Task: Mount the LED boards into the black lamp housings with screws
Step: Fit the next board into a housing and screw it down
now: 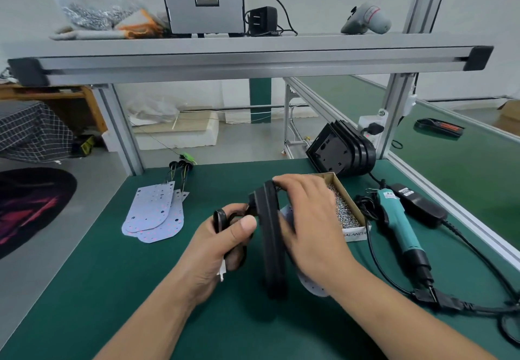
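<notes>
A black lamp housing (271, 247) stands on edge in the middle of the green table (140, 289). My right hand (309, 219) lies over its top and right side, fingers curled on the upper rim. A white LED board (311, 285) shows under that hand, against the housing's right face. My left hand (225, 241) grips the black cable gland and wires (222, 220) at the housing's left side. More LED boards (154, 213) lie stacked to the left. Several black housings (342, 150) lean at the back right.
A cardboard box of screws (344, 209) sits right behind my right hand. A teal electric screwdriver (399, 224) and its black power supply (419, 203) with cables lie to the right. An aluminium frame shelf (253, 56) spans overhead.
</notes>
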Demonstrator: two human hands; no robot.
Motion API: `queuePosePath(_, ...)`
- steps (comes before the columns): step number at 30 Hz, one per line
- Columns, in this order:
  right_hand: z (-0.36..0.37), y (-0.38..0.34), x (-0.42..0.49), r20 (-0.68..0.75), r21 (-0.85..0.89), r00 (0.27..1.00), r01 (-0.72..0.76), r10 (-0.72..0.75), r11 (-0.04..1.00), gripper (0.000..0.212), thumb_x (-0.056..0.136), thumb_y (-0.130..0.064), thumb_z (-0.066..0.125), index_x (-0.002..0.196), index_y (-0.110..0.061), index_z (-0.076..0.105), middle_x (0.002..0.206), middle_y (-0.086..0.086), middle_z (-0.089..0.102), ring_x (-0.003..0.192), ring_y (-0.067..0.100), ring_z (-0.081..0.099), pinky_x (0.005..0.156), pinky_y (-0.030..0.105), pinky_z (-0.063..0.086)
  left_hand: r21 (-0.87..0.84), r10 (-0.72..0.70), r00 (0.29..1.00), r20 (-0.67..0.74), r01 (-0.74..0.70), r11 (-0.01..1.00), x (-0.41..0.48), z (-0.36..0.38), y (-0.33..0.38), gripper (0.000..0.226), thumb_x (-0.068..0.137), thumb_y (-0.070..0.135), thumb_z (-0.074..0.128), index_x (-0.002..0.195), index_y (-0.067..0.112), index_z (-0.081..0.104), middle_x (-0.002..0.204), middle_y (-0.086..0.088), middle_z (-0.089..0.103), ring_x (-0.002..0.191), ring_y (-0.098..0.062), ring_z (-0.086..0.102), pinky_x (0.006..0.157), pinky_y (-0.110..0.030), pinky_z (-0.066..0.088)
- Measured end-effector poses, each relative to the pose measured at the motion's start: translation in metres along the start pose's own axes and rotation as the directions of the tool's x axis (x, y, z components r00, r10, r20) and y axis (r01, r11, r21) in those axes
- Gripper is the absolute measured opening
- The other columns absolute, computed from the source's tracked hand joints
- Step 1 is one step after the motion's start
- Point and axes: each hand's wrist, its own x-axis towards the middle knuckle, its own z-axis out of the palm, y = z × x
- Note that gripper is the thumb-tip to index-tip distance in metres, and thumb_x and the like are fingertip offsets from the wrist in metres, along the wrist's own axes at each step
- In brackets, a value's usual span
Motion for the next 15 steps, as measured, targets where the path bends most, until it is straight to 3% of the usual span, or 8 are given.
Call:
queuePosePath(2, 0.002, -0.001, 0.004, 0.019, 0.031, 0.998, -0.062, 0.061, 0.998, 0.040, 0.098, -0.041, 0.057, 0.133, -0.021, 0.060, 0.127, -0.008, 0.059, 0.122, 0.019, 0.050, 0.103, 0.049, 0.043, -0.037, -0.016, 1.000, -0.012, 0.016, 0.999, 0.000, 0.002, 0.000, 0.058, 0.069, 0.046, 0.091, 0.114, 0.014, 0.072, 0.077, -0.008, 0.030, 0.054, -0.015, 0.022, 0.049, -0.022, 0.024)
queuePosePath(5, 0.001, -0.004, 0.011, 0.013, 0.084, 0.995, -0.097, 0.097, 0.992, 0.036, 0.095, -0.048, 0.065, 0.121, -0.024, 0.062, 0.112, -0.013, 0.057, 0.114, 0.018, 0.050, 0.098, 0.043, 0.044, -0.040, 0.014, 0.999, -0.047, -0.016, 0.999, -0.001, 0.003, 0.003, 0.079, 0.059, 0.055, 0.097, 0.118, 0.009, 0.070, 0.075, -0.010, 0.025, 0.060, -0.020, 0.017, 0.050, -0.023, 0.023)
queuePosePath(9, -0.002, -0.010, 0.019, 0.110, 0.132, 0.992, -0.076, 0.062, 0.988, 0.050, 0.092, -0.056, 0.056, 0.133, -0.027, 0.062, 0.110, -0.013, 0.059, 0.111, 0.015, 0.054, 0.099, 0.043, 0.047, -0.007, 0.063, 0.998, -0.019, -0.063, 0.998, -0.002, 0.002, 0.005, 0.086, 0.055, 0.066, 0.097, 0.115, 0.012, 0.070, 0.074, -0.011, 0.045, 0.059, -0.020, 0.036, 0.055, -0.031, 0.029)
queuePosePath(13, 0.000, -0.017, 0.018, 0.100, 0.146, 0.985, -0.157, 0.144, 0.977, 0.036, 0.089, -0.055, 0.067, 0.121, -0.037, 0.061, 0.112, -0.016, 0.063, 0.111, 0.010, 0.053, 0.099, 0.041, 0.048, 0.001, 0.040, 0.998, 0.044, -0.040, 0.999, -0.005, 0.007, 0.000, 0.101, 0.056, 0.068, 0.095, 0.126, 0.004, 0.061, 0.091, -0.017, 0.065, 0.078, -0.031, 0.057, 0.060, -0.033, 0.044)
queuePosePath(15, 0.002, -0.020, 0.017, 0.074, 0.145, 0.989, -0.136, 0.127, 0.980, 0.033, 0.089, -0.054, 0.064, 0.117, -0.038, 0.064, 0.109, -0.017, 0.065, 0.109, 0.006, 0.047, 0.099, 0.040, 0.047, 0.022, 0.040, 0.997, 0.065, -0.041, 0.999, -0.007, 0.010, -0.002, 0.093, 0.057, 0.068, 0.094, 0.120, 0.006, 0.065, 0.089, -0.017, 0.067, 0.077, -0.030, 0.060, 0.059, -0.033, 0.046)
